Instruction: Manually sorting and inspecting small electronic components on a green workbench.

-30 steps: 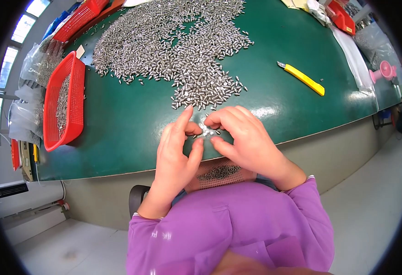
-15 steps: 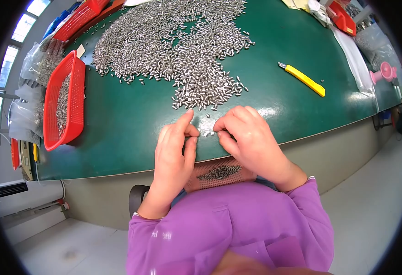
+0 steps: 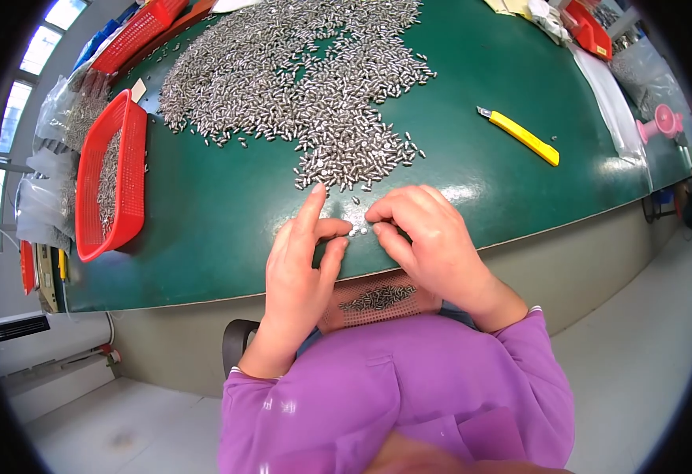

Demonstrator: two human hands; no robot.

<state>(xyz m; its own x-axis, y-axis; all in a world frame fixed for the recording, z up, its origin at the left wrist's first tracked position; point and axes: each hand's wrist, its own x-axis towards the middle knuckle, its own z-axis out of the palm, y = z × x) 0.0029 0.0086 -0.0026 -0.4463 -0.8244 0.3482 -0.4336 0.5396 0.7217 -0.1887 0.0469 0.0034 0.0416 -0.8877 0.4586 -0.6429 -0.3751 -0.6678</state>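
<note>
My left hand (image 3: pixel 298 257) rests at the near edge of the green table, index finger pointing away, with thumb and another finger pinched at a small silvery metal part (image 3: pixel 352 232). Opposite it, my right hand (image 3: pixel 429 237) has its thumb and index finger curled close together beside the same few shiny parts; whatever lies between those fingertips is too small to make out. Just beyond the hands spreads a large heap of small pointed metal parts (image 3: pixel 354 150). One loose part (image 3: pixel 355 201) lies between the heap and my fingers.
A pink mesh basket (image 3: pixel 354 316) with metal parts sits below the table edge at my lap. On the left stands a red basket (image 3: pixel 137 189) holding more parts, near clear bags (image 3: pixel 46 186). A yellow utility knife (image 3: pixel 524 138) lies on the right; a small pink fan (image 3: pixel 663 122) is farther right.
My left fingertips have moved slightly right, closer to the small parts and my right hand. The left index finger is raised straighter. My right hand has barely moved.
</note>
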